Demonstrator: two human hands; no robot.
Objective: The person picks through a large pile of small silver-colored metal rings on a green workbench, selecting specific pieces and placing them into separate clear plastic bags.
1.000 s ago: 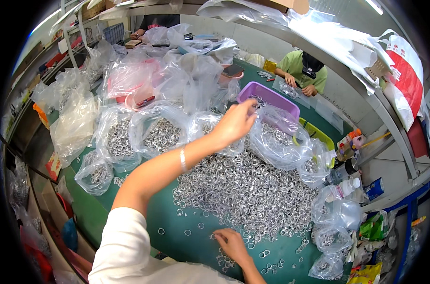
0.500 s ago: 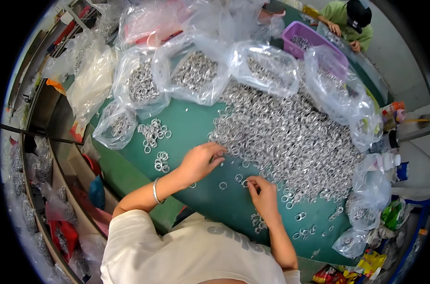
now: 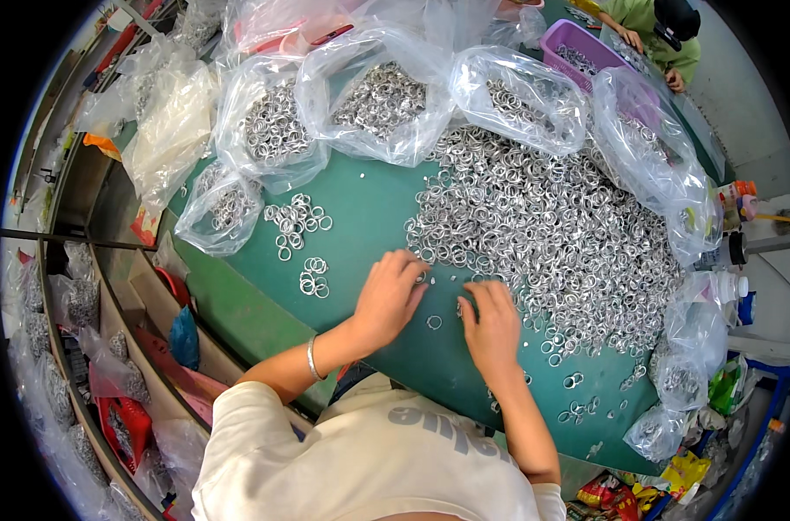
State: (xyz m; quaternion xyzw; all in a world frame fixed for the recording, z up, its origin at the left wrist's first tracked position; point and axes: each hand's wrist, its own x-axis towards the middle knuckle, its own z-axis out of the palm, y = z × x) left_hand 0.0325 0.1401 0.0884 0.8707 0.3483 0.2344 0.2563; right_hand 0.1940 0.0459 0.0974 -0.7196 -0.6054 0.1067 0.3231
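Observation:
My left hand (image 3: 391,293) is over the green tabletop (image 3: 360,200), beside the near left edge of a wide pile of silver metal rings (image 3: 551,243). Its thumb and fingers are drawn together, and a metal ring (image 3: 422,278) shows at the fingertips. To its right, my right hand (image 3: 492,328) bends its fingers toward the thumb, with part of a small ring (image 3: 460,309) showing at the tips. Between the hands, closer to me, one loose ring (image 3: 434,322) lies flat. Tiny pale bits (image 3: 453,278) lie between the hands and the pile.
Open clear bags of rings (image 3: 382,100) line the far side. Small ring groups (image 3: 314,278) lie at left, others (image 3: 579,410) at right. A purple basket (image 3: 577,54) stands far right, near a person in green (image 3: 664,52). Shelves with bagged rings (image 3: 82,300) flank the left.
The whole view has shifted slightly. My right hand has moved up and left to a loose ring, closer to my left hand. My left hand has come a little nearer to me.

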